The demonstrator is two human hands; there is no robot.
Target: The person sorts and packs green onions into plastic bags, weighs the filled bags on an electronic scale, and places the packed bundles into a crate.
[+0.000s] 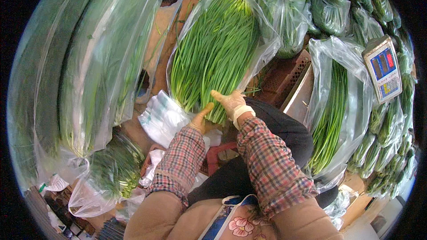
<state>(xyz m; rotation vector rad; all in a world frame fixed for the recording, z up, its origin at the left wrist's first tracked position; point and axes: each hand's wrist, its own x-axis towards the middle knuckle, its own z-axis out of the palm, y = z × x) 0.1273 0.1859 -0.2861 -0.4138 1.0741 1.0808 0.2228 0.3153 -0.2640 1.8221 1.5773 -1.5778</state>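
Observation:
A large heap of long green garlic chives [218, 49] lies in an opened clear plastic bag [270, 50] in front of me. My left hand [202, 118] and my right hand [232, 104], both in yellowish gloves, grip a bunch at the near end of this heap from either side. Both thumbs lie on top of the stalks, close together; most of the fingers are hidden under or behind the bunch. A stack of white plastic bags [163, 118] lies just left of my left hand.
On the right, another clear bag [362, 120] holds loose chives [331, 120] beside a digital scale [383, 70]. Tall filled plastic bags [102, 62] stand at left. Several bagged bundles [329, 11] are piled at far right. A brown crate [287, 73] sits beyond my right knee.

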